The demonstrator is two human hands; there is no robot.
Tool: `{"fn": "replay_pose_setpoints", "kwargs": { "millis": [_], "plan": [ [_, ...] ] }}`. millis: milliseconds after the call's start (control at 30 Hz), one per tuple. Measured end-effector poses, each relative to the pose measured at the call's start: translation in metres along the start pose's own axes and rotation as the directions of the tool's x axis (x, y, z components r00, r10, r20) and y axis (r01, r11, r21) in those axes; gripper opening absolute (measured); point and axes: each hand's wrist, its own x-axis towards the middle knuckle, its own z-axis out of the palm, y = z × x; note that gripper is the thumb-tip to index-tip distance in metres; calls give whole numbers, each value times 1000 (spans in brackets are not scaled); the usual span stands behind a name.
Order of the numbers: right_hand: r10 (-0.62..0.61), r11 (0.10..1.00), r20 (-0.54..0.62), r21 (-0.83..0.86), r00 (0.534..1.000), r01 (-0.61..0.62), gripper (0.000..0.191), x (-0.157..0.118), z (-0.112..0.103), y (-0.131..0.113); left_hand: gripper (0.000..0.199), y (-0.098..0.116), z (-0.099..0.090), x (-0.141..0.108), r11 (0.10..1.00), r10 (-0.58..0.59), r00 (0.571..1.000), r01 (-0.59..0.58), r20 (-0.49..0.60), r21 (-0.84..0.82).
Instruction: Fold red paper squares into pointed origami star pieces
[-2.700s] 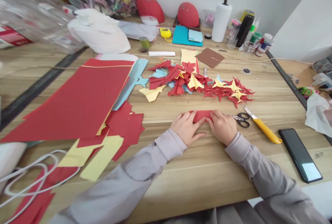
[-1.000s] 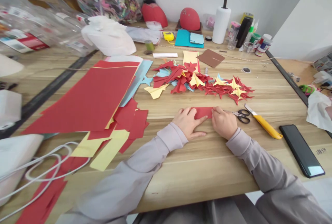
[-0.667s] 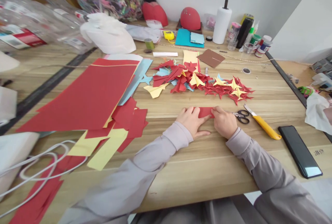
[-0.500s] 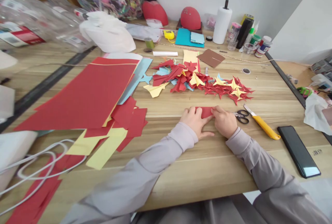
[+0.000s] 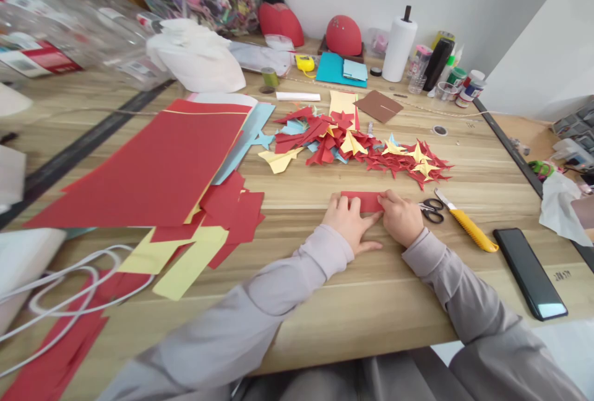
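A small red paper strip (image 5: 366,201) lies flat on the wooden table between my hands. Over its left part rests my left hand (image 5: 349,220), fingers apart and fingertips pressing the paper, thumb stretched to the right. My right hand (image 5: 401,218) is closed, its fingers pinching the strip's right end. Behind them is a pile of folded red, yellow and blue paper stars (image 5: 343,141). Black-handled scissors (image 5: 432,209) lie just right of my right hand, partly hidden by it, beside a yellow cutter knife (image 5: 472,229).
Large red sheets (image 5: 153,166) and cut strips (image 5: 185,265) cover the left side, with a white cable (image 5: 69,311) near them. A black phone (image 5: 530,274) lies at right. Bottles (image 5: 439,64) and a white roll (image 5: 400,48) stand at the back.
My left hand's fingers have shifted slightly, baring more of the strip's left end. My right hand keeps its place on the paper. The view has moved a little.
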Motion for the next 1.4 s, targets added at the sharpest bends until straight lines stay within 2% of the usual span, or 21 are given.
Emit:
{"fn": "replay_pose_setpoints", "kwargs": {
  "millis": [267,467,633,800,933,1067,1133,1200,1267,1400],
  "plan": [
    [-37,999,-21,-20,999,37,31,-1,3,2,69,-13,1,4,998,62,998,-61,-13,29],
    [-35,999,-23,-29,999,34,32,-2,3,2,69,-10,0,1,997,63,998,-63,0,48],
    [-43,999,-34,-34,999,41,32,-2,4,1,60,-11,-7,-1,999,46,998,-47,39,28],
    [-60,998,-73,-41,996,57,32,-3,5,2,36,-32,-1,3,998,55,998,-55,25,-26],
    [-162,986,-85,-50,983,158,28,-6,5,-1,35,-57,14,10,987,107,994,-110,-27,-120],
    [-327,945,-165,-36,930,326,25,-6,8,-6,36,-71,21,15,978,159,977,-175,-139,-114],
    [-382,921,-212,-12,900,388,23,-6,9,-8,35,-70,21,16,981,159,969,-176,-188,-77],
    [-410,905,-234,13,882,424,24,-5,10,-10,32,-64,19,16,992,113,968,-124,-225,-37],
    [-415,902,-232,24,880,431,26,-5,10,-12,32,-57,17,15,998,50,968,-55,-245,-14],
    [-380,920,-206,14,902,391,27,-6,8,-16,33,-39,19,14,999,35,967,-33,-254,10]
  ]
}}
